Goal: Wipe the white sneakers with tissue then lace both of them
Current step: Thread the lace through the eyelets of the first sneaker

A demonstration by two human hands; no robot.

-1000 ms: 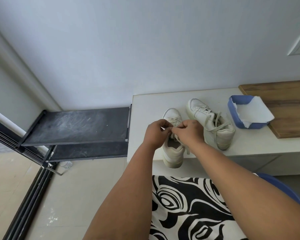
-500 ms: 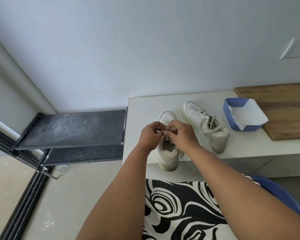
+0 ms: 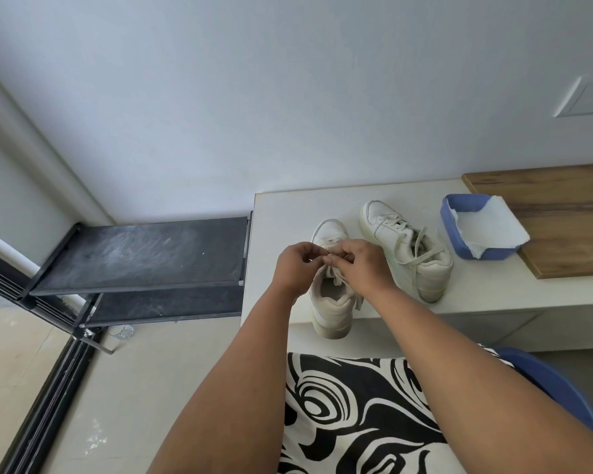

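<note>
Two white sneakers stand on a white bench (image 3: 281,213). The left sneaker (image 3: 331,304) has its heel hanging over the bench's front edge. Over its tongue my left hand (image 3: 297,266) and my right hand (image 3: 360,265) meet, both pinching its lace with curled fingers; the fingers hide the lace ends. The right sneaker (image 3: 408,249) lies angled beside it, its laces loose across the opening. A blue tray (image 3: 452,230) holding white tissue (image 3: 490,229) sits to the right of the shoes.
A wooden board (image 3: 562,213) lies on the bench's right end, under part of the tray. A dusty black shelf rack (image 3: 144,254) stands left of the bench. My patterned lap (image 3: 356,415) and a blue chair edge (image 3: 555,384) are below.
My hands stay pinched together over the left sneaker's lace, working it with small finger movements. The view has shifted slightly; the shoes have not moved.
</note>
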